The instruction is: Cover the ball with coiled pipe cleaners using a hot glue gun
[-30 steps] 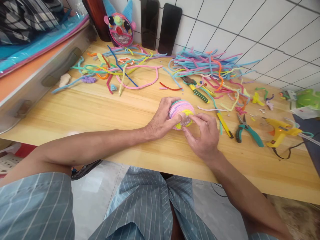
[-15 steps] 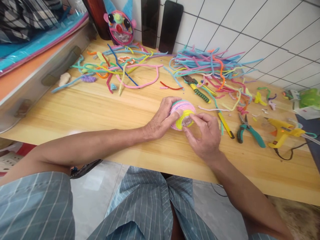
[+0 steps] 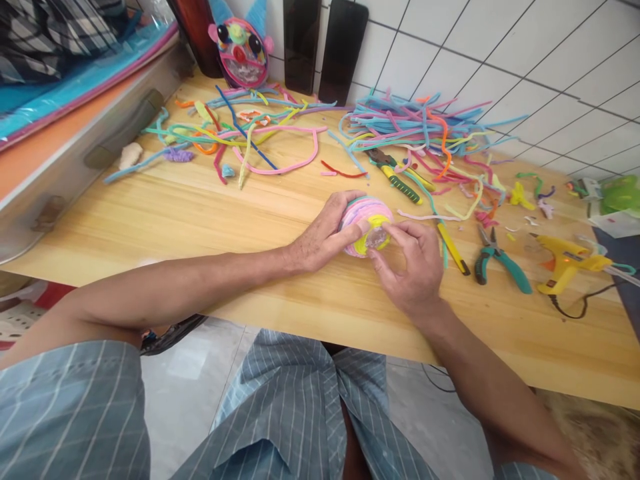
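Note:
A rounded piece wound with fuzzy pipe cleaners point(image 3: 361, 211) in pink, purple and green is between my hands above the table's near half. Its face towards me has a yellow ring around a clear, shiny centre. My left hand point(image 3: 325, 235) is wrapped around its left side, thumb lying on the front by the yellow ring. The thumb and forefinger of my right hand point(image 3: 411, 261) pinch at the right edge of that ring; the other fingers are curled. Whether the right fingertips grip a separate strand cannot be made out.
Loose pipe cleaners point(image 3: 400, 123) lie along the wall. Yellow-green pliers point(image 3: 397, 180), a yellow cutter knife point(image 3: 454, 250), teal pliers point(image 3: 503, 260) and a corded yellow glue gun point(image 3: 565, 263) are on the right. Two phones point(image 3: 343, 50) and a decorated face figure point(image 3: 243, 57) stand behind; a plastic box point(image 3: 95, 147) is left.
The wound piece has tilted slightly, and its clear centre sits a little further right and higher. Both hands keep nearly the same hold.

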A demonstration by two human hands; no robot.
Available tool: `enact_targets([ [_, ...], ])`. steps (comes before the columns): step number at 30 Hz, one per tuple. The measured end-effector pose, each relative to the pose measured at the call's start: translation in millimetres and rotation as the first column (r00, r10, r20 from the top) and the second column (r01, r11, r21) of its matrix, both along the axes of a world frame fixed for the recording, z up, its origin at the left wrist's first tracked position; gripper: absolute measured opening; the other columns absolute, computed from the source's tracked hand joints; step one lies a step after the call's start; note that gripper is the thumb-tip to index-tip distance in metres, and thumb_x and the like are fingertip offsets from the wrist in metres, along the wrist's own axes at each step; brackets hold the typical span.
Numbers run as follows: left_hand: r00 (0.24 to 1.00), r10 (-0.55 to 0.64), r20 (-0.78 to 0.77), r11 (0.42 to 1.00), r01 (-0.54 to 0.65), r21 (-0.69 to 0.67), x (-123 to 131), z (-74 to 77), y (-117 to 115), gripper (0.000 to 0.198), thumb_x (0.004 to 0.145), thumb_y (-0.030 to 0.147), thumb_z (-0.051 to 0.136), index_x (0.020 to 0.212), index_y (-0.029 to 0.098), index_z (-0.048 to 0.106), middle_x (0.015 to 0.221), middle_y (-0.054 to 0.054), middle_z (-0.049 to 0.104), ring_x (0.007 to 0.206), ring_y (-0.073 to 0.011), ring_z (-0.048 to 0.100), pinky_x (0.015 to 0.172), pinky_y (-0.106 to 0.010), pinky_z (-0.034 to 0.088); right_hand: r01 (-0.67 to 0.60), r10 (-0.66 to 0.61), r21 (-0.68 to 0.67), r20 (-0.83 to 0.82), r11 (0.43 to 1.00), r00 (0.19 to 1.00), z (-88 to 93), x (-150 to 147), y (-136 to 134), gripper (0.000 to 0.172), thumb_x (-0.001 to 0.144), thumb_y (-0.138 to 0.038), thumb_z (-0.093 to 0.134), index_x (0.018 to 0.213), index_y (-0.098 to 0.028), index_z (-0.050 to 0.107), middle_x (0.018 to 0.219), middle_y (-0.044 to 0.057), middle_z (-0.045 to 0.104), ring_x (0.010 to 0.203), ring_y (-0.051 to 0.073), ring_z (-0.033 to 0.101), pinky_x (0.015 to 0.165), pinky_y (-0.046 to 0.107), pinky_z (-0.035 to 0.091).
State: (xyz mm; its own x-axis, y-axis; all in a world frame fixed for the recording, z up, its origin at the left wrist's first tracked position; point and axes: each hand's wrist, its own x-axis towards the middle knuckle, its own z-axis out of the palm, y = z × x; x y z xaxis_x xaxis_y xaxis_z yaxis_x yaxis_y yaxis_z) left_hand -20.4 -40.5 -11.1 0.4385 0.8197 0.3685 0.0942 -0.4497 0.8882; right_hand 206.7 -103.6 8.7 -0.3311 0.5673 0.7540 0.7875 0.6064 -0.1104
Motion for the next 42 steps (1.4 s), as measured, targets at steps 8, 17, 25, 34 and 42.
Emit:
enact_targets([
  [8,0.999,-0.026,-0.021,0.993,0.028,0.119,1.1,-8.6,6.1,0.078,0.106,0.068,0.065,0.164,0.019,0.043,0.165,-0.022,0.055,0.158,-0.0379,0.056,0.137,-0.059,0.047,-0.020,0.020,-0.004,-0.028,1.000,0.999,0.2,0.3,2.5,0.052,0.103,-0.029,0.080,0.153,-0.027,0.067,0.126,0.013,0.075,0.111,0.030,0.075,0.094,0.047,0.067],
  [17,0.995,-0.045,-0.084,0.972,0.063,0.228,-3.8,-11.2,8.9,0.077,0.109,0.060,0.064,0.168,0.018,0.039,0.166,-0.024,0.054,0.159,-0.0377,0.054,0.137,-0.060,0.046,-0.040,0.040,-0.009,-0.038,0.999,0.998,-1.4,3.7,4.3,0.052,0.102,-0.029,0.082,0.152,-0.026,0.069,0.125,0.014,0.076,0.111,0.030,0.076,0.094,0.046,0.067],
  [25,0.998,0.043,-0.047,0.982,-0.033,0.188,0.8,-13.0,7.8,0.080,0.101,0.070,0.072,0.158,0.020,0.045,0.155,-0.020,0.058,0.150,-0.0367,0.059,0.130,-0.058,0.051,-0.099,0.098,-0.009,-0.048,0.995,0.994,-3.1,12.2,13.1,0.051,0.103,-0.028,0.081,0.153,-0.025,0.069,0.126,0.014,0.077,0.114,0.029,0.077,0.097,0.047,0.069],
  [34,0.997,0.079,0.007,0.997,-0.079,-0.006,2.9,-1.5,5.7,0.064,0.099,0.074,0.069,0.132,0.025,0.045,0.132,-0.011,0.063,0.124,-0.0271,0.067,0.111,-0.048,0.062,-0.103,0.102,-0.036,-0.006,0.994,0.995,-7.9,11.0,10.0,0.051,0.101,-0.026,0.082,0.151,-0.029,0.073,0.129,0.014,0.079,0.115,0.030,0.078,0.097,0.050,0.070],
  [42,0.995,0.093,-0.034,0.995,-0.092,0.034,1.0,-0.9,-0.9,0.079,0.104,0.076,0.064,0.154,0.018,0.044,0.157,-0.021,0.058,0.148,-0.0338,0.061,0.130,-0.054,0.051,-0.100,0.099,0.026,0.035,0.995,0.995,-3.3,15.9,10.3,0.049,0.103,-0.030,0.083,0.150,-0.028,0.070,0.125,0.012,0.080,0.112,0.028,0.079,0.094,0.046,0.069],
])
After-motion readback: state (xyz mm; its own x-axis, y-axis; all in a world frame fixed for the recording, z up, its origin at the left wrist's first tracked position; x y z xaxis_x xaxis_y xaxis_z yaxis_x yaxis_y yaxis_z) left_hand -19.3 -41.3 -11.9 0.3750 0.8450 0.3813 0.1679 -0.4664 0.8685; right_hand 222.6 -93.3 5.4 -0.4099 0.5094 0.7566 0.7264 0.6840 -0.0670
